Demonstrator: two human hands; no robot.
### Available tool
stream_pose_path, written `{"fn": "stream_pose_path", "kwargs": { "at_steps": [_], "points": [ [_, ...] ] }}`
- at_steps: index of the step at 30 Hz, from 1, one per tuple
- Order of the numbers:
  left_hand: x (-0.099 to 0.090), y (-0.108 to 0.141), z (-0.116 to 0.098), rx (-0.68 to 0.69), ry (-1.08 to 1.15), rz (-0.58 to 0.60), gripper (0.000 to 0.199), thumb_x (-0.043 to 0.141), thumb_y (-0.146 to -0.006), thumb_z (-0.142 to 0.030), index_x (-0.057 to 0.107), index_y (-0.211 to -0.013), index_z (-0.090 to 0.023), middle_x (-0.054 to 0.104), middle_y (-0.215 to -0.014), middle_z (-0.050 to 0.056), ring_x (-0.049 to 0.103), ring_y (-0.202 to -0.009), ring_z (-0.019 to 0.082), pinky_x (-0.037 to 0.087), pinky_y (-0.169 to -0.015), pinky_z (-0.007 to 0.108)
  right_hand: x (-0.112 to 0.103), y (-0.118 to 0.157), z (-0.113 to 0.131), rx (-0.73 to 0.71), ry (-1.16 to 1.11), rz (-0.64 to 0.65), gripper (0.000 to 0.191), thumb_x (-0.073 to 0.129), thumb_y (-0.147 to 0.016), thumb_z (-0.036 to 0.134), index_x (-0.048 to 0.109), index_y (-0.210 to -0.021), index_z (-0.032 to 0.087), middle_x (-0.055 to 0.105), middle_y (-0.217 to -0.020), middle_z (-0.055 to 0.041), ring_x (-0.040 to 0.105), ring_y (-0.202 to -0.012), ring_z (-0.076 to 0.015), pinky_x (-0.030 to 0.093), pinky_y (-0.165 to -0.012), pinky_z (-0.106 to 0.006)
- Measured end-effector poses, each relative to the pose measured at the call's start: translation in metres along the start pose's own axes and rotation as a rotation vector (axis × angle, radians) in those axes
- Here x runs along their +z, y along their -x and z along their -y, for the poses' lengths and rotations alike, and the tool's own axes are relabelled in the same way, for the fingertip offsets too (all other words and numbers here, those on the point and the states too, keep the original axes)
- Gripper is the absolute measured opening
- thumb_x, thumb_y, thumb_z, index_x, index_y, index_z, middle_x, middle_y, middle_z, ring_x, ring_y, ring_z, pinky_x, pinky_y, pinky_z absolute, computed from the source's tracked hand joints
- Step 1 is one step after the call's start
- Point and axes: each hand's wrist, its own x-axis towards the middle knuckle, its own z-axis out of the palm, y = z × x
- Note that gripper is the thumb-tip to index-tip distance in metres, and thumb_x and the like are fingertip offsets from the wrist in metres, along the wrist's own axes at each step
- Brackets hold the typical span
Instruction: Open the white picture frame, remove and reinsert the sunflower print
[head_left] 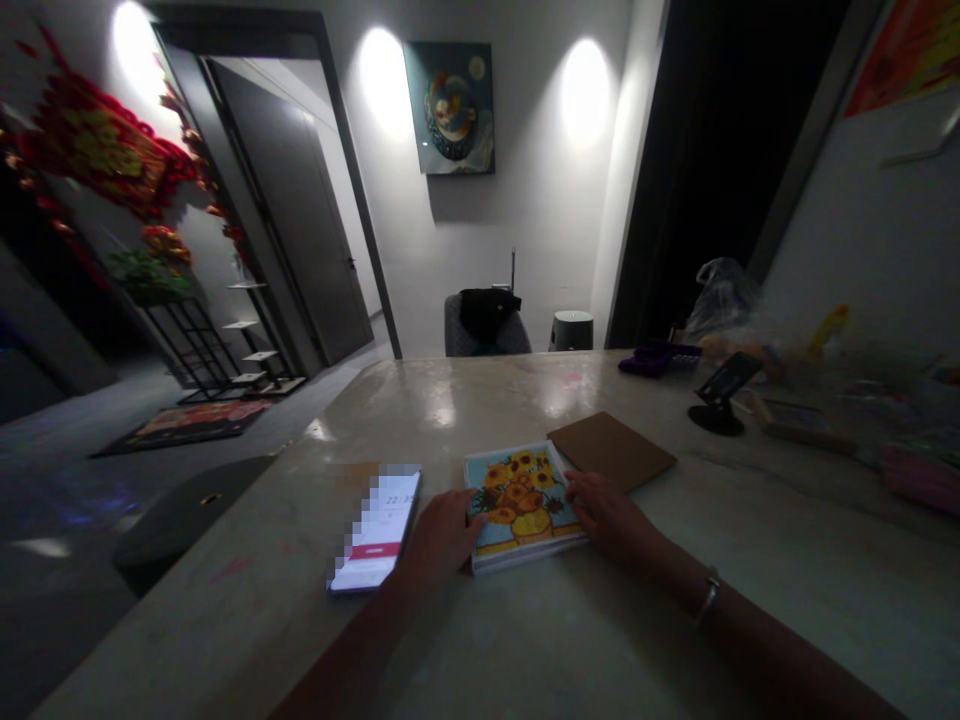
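A small sunflower picture [519, 495] in a white frame lies flat on the table, its yellow flowers and vase set on a light blue ground. My left hand [442, 535] grips its left edge, with the thumb over the front. On the opposite edge, my right hand [600, 510] holds the frame with its fingers curled. A thin brown board [611, 450] lies just beyond my right hand, close to the frame's upper right corner. Left of my left hand rests a phone [379, 530] with its screen lit.
The pale stone table [420, 410] carries a black phone stand [720, 400], a purple cloth item [656, 358] and a clear plastic bag [721, 298] on the right. A chair [486, 325] with black cloth stands beyond the far edge; a dark stool [180, 520] is at the left.
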Motion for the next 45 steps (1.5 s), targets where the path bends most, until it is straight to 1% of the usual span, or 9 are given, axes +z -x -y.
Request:
{"fn": "stream_pose_path", "kwargs": {
  "at_steps": [8,13,17,22,26,29,34,40,45],
  "points": [
    [0.004,-0.002,0.002,0.005,0.004,-0.016,0.038,0.041,-0.079,-0.030,0.053,-0.112,-0.015,0.058,-0.109,0.010,0.051,-0.101,0.020,0.038,-0.086,0.031,-0.002,0.001,0.001,0.018,-0.103,0.000,0.021,0.041,-0.075,0.011,0.055,-0.089,0.016,0.053,-0.117,-0.0122,0.046,-0.110,-0.0215,0.036,-0.094,-0.040],
    [0.002,-0.003,0.003,0.001,0.028,-0.009,0.038,0.043,-0.078,-0.029,0.053,-0.112,-0.015,0.058,-0.108,0.010,0.052,-0.099,0.019,0.037,-0.085,0.029,0.001,-0.003,-0.008,0.076,-0.231,-0.044,0.019,0.041,-0.078,0.019,0.057,-0.089,0.017,0.057,-0.111,-0.0102,0.051,-0.103,-0.0206,0.039,-0.090,-0.037],
    [0.003,-0.004,0.006,-0.014,0.034,-0.017,0.046,0.043,-0.078,-0.031,0.044,-0.121,-0.014,0.058,-0.105,0.010,0.052,-0.098,0.020,0.038,-0.082,0.029,0.003,-0.011,-0.029,0.169,-0.314,-0.148,0.025,0.041,-0.078,0.026,0.058,-0.093,0.016,0.062,-0.096,-0.0089,0.057,-0.089,-0.0192,0.044,-0.080,-0.033],
    [0.008,-0.007,0.009,-0.035,0.016,-0.050,0.054,0.044,-0.077,-0.034,0.036,-0.126,-0.013,0.057,-0.096,0.009,0.053,-0.090,0.019,0.039,-0.078,0.029,-0.003,-0.015,-0.069,0.347,-0.214,-0.381,0.028,0.041,-0.076,0.028,0.057,-0.095,0.015,0.061,-0.097,-0.0098,0.057,-0.091,-0.0199,0.044,-0.082,-0.035],
    [0.008,-0.007,0.011,-0.019,-0.009,-0.074,0.052,0.043,-0.078,-0.034,0.037,-0.125,-0.015,0.051,-0.114,0.010,0.046,-0.106,0.021,0.034,-0.088,0.032,-0.008,-0.014,-0.079,0.346,-0.184,-0.417,0.028,0.040,-0.077,0.026,0.057,-0.096,0.014,0.060,-0.099,-0.0111,0.054,-0.097,-0.0214,0.040,-0.088,-0.039],
    [0.005,-0.005,0.009,0.013,-0.031,-0.060,0.051,0.043,-0.078,-0.035,0.039,-0.125,-0.016,0.037,-0.133,0.009,0.035,-0.119,0.023,0.028,-0.096,0.036,-0.004,-0.014,-0.064,0.231,-0.163,-0.355,0.030,0.038,-0.081,0.029,0.055,-0.102,0.016,0.057,-0.110,-0.0107,0.050,-0.106,-0.0219,0.037,-0.093,-0.042],
    [0.001,-0.004,0.002,0.047,-0.056,0.037,0.054,0.037,-0.080,-0.041,0.036,-0.127,-0.014,0.025,-0.140,0.008,0.027,-0.125,0.023,0.023,-0.101,0.035,0.006,-0.014,-0.030,0.039,-0.129,-0.068,0.039,0.031,-0.086,0.033,0.045,-0.120,0.020,0.043,-0.130,-0.0067,0.025,-0.127,-0.0206,0.026,-0.102,-0.044],
    [0.005,-0.012,0.000,0.041,-0.086,0.012,0.054,0.033,-0.083,-0.037,0.028,-0.131,-0.012,0.035,-0.135,0.011,0.030,-0.124,0.023,0.024,-0.100,0.036,-0.001,-0.014,-0.021,0.008,-0.085,0.147,0.049,0.027,-0.087,0.042,0.032,-0.130,0.019,0.033,-0.137,-0.0062,0.014,-0.130,-0.0203,0.017,-0.104,-0.043],
    [0.005,-0.015,-0.001,0.046,-0.124,-0.023,0.050,0.035,-0.083,-0.036,0.035,-0.128,-0.013,0.042,-0.130,0.012,0.033,-0.122,0.023,0.025,-0.100,0.037,-0.004,-0.016,-0.017,0.037,-0.042,0.145,0.051,0.026,-0.086,0.044,0.036,-0.128,0.017,0.037,-0.134,-0.0093,0.021,-0.128,-0.0211,0.017,-0.104,-0.043]
  ]
}}
